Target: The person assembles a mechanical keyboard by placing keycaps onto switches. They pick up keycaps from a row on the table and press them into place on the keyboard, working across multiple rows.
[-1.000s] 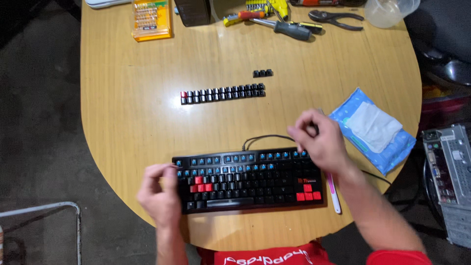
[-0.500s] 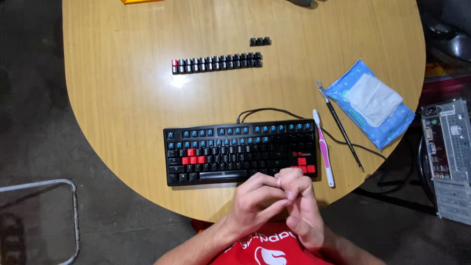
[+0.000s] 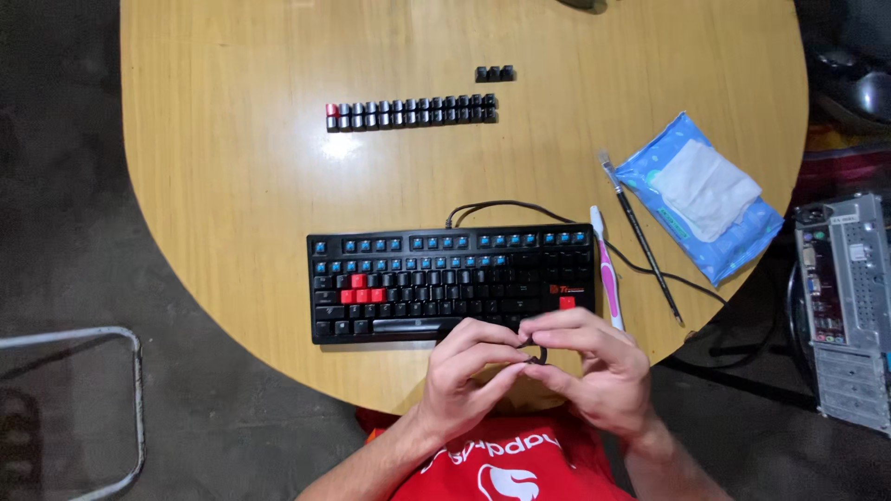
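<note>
A black keyboard (image 3: pixel 445 283) with blue bare switches in its top rows and a few red keys lies near the front edge of a round wooden table (image 3: pixel 232 204). My left hand (image 3: pixel 469 371) and my right hand (image 3: pixel 594 366) meet just in front of the keyboard. Their fingertips pinch a small dark looped object (image 3: pixel 535 353) between them, and the fingers hide most of it. A row of removed keycaps (image 3: pixel 413 111) lies further back on the table, with three more keycaps (image 3: pixel 495 73) behind it.
A pink toothbrush (image 3: pixel 608 278) and a thin brush (image 3: pixel 640 241) lie right of the keyboard. A blue pack of wipes (image 3: pixel 701 195) sits at the table's right edge. A computer case (image 3: pixel 849 306) stands on the right, a metal frame (image 3: pixel 93 408) on the floor at left.
Both hands left the keyboard's sides and came together in front of it, pinching the small dark object. The toothbrush and thin brush, hidden by my right arm before, are now in view.
</note>
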